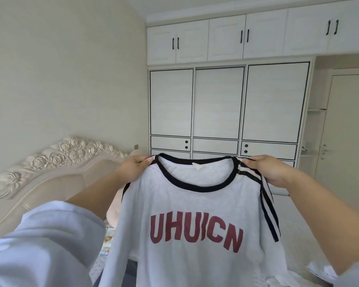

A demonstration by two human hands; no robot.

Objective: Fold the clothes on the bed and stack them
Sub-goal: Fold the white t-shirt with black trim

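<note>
A light grey shirt (pixel 195 204) with a black collar, black shoulder stripes and red letters hangs in the air in front of me, its front facing me. My left hand (pixel 133 168) pinches its left shoulder beside the collar. My right hand (pixel 267 168) pinches the striped right shoulder. Both arms are stretched forward and the shirt hangs straight down. Its lower part runs out of the bottom of the frame and hides most of the bed.
A bed with a carved cream headboard (pixel 56 162) lies at the left. Patterned bedding (pixel 108 241) shows below the shirt. White wardrobes (pixel 220 104) fill the far wall, with a door (pixel 344 129) at the right.
</note>
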